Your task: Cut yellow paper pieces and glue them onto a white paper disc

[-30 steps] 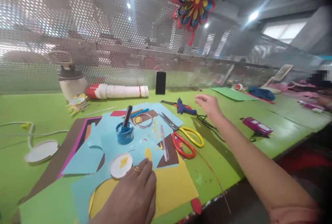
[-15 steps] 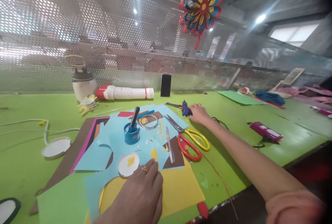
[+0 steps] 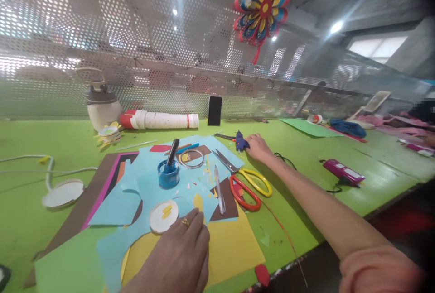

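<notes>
My left hand rests low over a sheet of yellow paper, its fingers bent and pressed together. Whatever is under its fingertips is hidden. Just beyond them lies a small yellow paper petal, and to their left a white disc with yellow strips on it. Farther off, my right hand is closed at the handle of a blue glue gun, whose nozzle points left. Scissors with one red and one yellow handle lie nearer, beside a clear pen.
A blue jar with a dark marker in it stands on light-blue paper beside a ring of bangles. At the back are a red-and-white tube, a white pot and a phone. A purple device lies right.
The view has shifted slightly, so everything sits a little farther left in it. Both hands keep nearly the same places among the things.
</notes>
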